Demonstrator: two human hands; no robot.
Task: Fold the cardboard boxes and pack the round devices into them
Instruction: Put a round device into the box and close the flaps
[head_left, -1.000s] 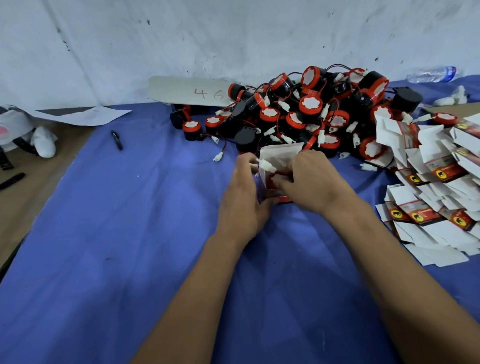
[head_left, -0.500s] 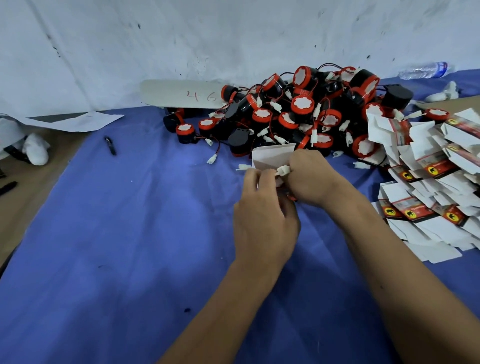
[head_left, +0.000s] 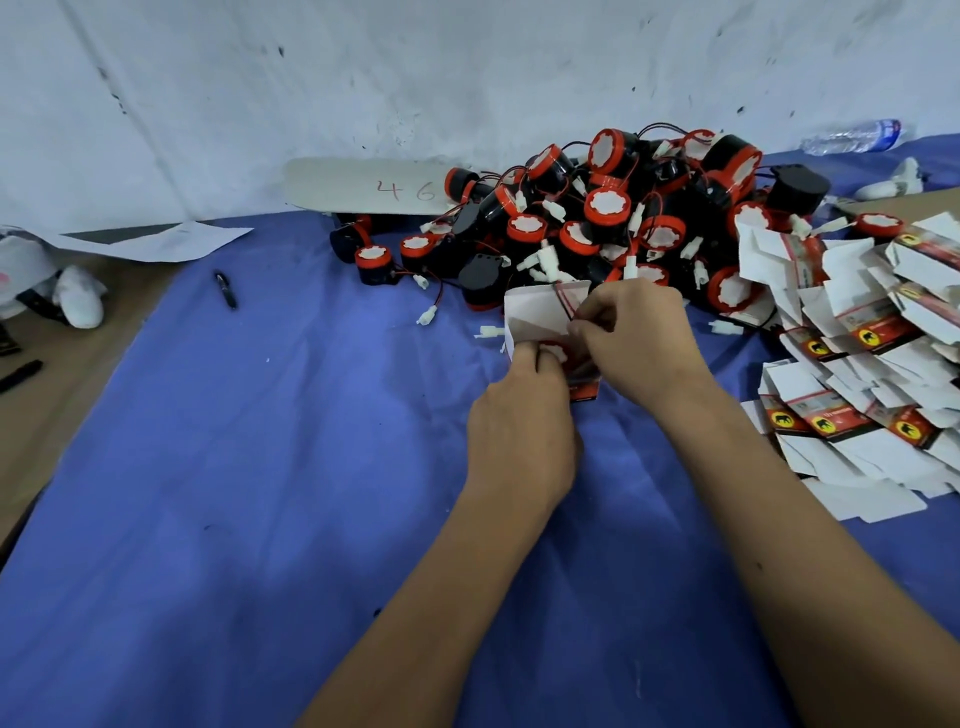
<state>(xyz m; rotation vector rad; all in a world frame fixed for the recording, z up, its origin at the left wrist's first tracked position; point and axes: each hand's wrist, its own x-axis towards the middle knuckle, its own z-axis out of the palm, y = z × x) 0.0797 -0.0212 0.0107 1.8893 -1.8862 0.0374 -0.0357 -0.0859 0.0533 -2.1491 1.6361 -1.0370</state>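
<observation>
Box (head_left: 540, 317) and round device (head_left: 553, 352) sit together in the middle of the blue table (head_left: 234, 467), right where our two hands meet. We work with one box now, and its white flap stands open on the far side.

Our left hand (head_left: 519, 431) is nearer to us. Its fingers (head_left: 530, 358) curl down onto the one red and white device at the mouth of the box. Our right hand (head_left: 644, 343) comes in from the right, and its fingers pinch the right edge of the box by the flap. We cannot see the fingertips well, for the hands hide them.

The box opens toward the far side and a bit up, so the device lies just past our left fingers. We think the next push should go away from us, down into the box. The left hand is the nearer one for that push, and the right hand can hold the box steady.

On the right lies a big heap of flat boxes (head_left: 857, 364), too many for us to count. Farther off is a pile of round devices (head_left: 623, 218) with little wires and white plugs. We count more than twenty, but some are hidden. One black pen (head_left: 227, 291) lies far to the left.
</observation>
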